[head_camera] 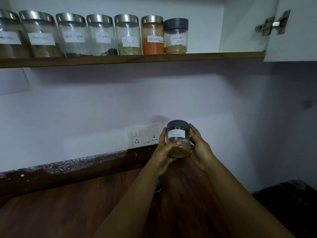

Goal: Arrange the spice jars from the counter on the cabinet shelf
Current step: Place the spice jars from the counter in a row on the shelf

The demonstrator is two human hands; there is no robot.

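Note:
A small clear jar [178, 134] with a grey lid and a white label reading "Garam Masala" is held up above the counter, in front of the wall. My left hand [164, 152] grips its left side, thumb across the front. My right hand [199, 148] grips its right side. Brownish powder fills the jar's lower part. Above, the cabinet shelf [214, 55] carries a row of several labelled jars; the rightmost is a grey-lidded coriander powder jar [175, 36], beside a red chilli powder jar [152, 35]. Bare shelf lies to the right of the coriander jar.
The open cabinet door [291, 31] with its metal hinge [272, 23] stands at the upper right. A white switch and socket plate [145, 134] is on the wall behind the jar. The brown wooden counter [68, 203] spreads below; a dark object [288, 200] sits at the lower right.

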